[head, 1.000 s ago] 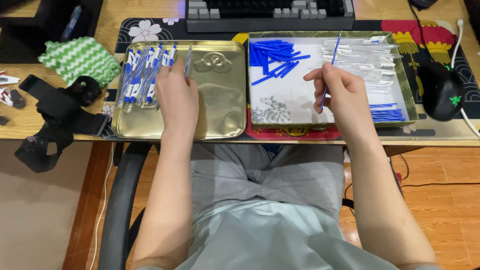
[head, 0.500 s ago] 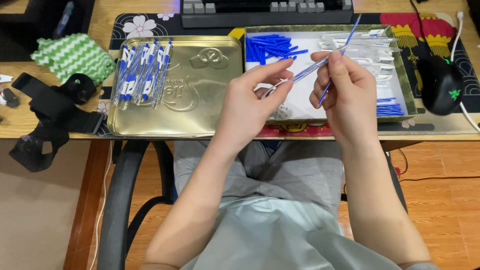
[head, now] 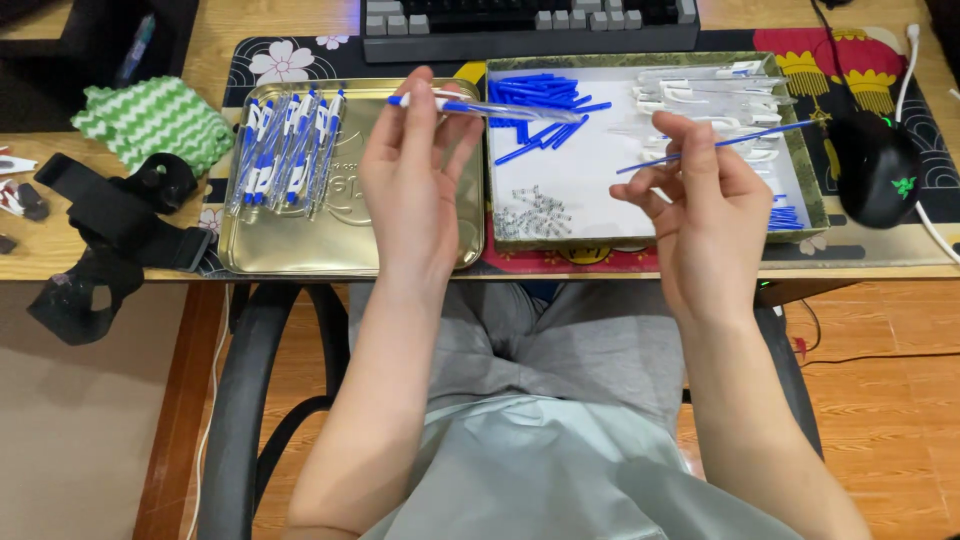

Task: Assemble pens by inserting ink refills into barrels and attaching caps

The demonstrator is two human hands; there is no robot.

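Lying on the desk at the left is a gold metal tray [head: 290, 255], which holds a row of finished blue-and-white pens [head: 285, 150] packed side by side at its left end, their long axes running roughly toward and away from the person. Above this tray's right end, the left hand [head: 415, 165] pinches a clear pen barrel [head: 490, 108] between thumb and fingers; the barrel lies nearly level, its blue end to the left and its tapered tip pointing right. Next comes a shallow green-rimmed tray [head: 815, 200] with a heap of blue parts [head: 545, 100], small metal springs [head: 530, 210] and clear clips [head: 710, 95]. Over it the right hand [head: 700, 200] pinches a thin blue refill [head: 715, 145], slanted up to the right.
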